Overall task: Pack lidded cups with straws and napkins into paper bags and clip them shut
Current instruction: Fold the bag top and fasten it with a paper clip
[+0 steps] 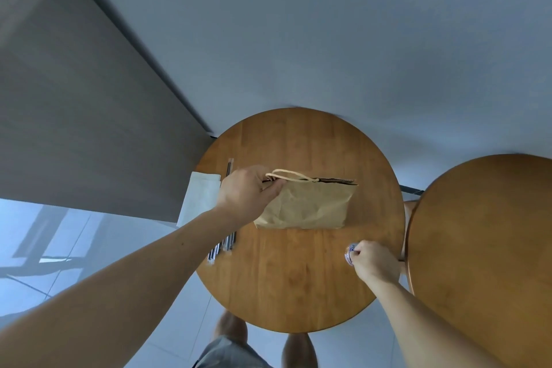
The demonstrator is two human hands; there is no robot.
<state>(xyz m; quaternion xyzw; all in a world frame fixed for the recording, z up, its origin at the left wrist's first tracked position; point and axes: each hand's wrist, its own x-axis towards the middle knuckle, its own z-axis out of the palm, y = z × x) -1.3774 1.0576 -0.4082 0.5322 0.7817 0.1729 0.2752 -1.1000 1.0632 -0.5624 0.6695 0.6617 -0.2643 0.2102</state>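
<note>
A brown paper bag [307, 203] with a twisted paper handle stands on the round wooden table [298, 278]. My left hand [245, 194] grips its top left corner by the handle. My right hand [375, 260] is closed on a small blue-and-white object [350, 251] near the table's right edge; most of it is hidden in my fingers. Wrapped straws [225, 243] lie at the table's left edge, partly under my left forearm. White napkins [198, 197] lie left of the bag, overhanging the table edge.
A second round wooden table [484, 248] stands close on the right. Grey wall panels rise behind and to the left. Pale floor tiles and my legs show below the table.
</note>
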